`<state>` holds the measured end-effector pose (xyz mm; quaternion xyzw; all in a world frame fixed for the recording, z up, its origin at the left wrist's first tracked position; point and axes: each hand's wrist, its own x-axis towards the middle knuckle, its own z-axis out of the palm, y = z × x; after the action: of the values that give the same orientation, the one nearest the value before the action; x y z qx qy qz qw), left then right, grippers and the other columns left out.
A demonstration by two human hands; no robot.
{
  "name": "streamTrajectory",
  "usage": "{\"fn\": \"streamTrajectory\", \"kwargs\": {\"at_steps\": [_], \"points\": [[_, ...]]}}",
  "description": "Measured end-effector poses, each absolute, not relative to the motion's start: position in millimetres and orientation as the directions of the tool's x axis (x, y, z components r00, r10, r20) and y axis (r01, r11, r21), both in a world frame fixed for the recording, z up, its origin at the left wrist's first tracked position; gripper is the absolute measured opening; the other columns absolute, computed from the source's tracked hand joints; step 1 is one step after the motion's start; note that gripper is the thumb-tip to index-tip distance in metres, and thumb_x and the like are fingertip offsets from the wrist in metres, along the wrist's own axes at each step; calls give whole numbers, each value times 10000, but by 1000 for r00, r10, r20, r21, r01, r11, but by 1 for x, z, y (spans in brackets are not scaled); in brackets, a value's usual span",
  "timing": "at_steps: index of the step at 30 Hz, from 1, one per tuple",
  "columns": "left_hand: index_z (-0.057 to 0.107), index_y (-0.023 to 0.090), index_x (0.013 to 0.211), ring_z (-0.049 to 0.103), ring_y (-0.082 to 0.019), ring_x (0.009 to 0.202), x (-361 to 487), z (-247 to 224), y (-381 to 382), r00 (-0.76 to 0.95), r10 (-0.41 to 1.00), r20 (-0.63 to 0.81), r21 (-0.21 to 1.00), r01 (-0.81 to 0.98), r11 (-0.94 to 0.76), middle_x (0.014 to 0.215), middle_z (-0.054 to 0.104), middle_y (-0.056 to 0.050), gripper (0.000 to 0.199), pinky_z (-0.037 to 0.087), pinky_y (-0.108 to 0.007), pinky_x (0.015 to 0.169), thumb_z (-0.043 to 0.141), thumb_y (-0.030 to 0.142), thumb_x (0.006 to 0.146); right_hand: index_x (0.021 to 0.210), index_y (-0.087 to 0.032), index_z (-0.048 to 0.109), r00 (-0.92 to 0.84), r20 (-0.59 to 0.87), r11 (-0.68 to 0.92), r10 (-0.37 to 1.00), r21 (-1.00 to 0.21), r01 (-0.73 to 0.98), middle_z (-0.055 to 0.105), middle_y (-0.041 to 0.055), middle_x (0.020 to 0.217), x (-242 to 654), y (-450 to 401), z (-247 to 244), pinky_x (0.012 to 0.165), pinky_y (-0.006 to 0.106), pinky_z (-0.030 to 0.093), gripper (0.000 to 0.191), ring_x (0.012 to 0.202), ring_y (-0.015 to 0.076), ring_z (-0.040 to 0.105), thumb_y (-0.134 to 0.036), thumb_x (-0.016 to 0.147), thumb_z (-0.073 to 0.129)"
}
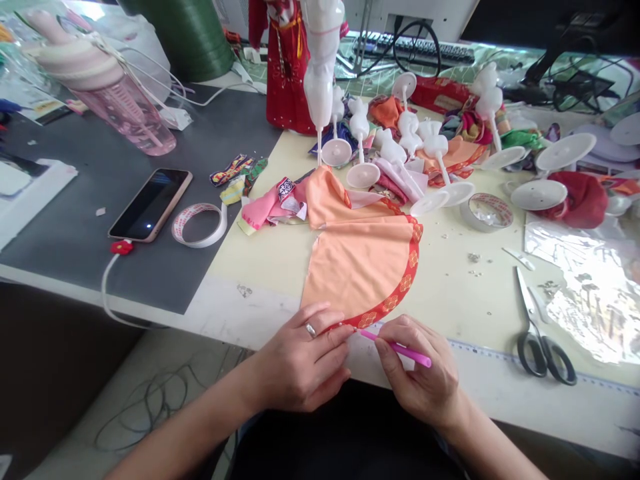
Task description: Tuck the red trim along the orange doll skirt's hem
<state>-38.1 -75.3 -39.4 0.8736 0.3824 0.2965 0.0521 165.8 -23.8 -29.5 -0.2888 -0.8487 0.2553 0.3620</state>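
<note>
On the cream worktable (480,320), white doll stands (435,143) lie among fabric scraps (455,157), with black-handled scissors (537,337) off to the right. A peach fan-shaped cloth (355,267) with a red patterned border (390,303) lies flat near the table's front edge. The left hand (305,360) rests its fingers together on the border, though whether they grip it is hard to tell. The right hand (417,380) pinches a pink pen (415,355) between thumb and fingers, its tip at the border.
</note>
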Motion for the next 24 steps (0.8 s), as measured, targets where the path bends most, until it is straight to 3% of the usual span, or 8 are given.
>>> {"fn": "streamTrajectory", "kwargs": {"at_steps": [24], "points": [[644, 108, 953, 597, -259, 1052, -38, -41, -77, 511, 680, 526, 276, 653, -705, 1068, 690, -96, 197, 426, -482, 1005, 589, 216, 797, 836, -165, 505, -529, 475, 685, 703, -651, 326, 560, 23, 654, 168, -25, -28, 524, 272, 404, 116, 569, 130, 509, -52, 821, 526]]}}
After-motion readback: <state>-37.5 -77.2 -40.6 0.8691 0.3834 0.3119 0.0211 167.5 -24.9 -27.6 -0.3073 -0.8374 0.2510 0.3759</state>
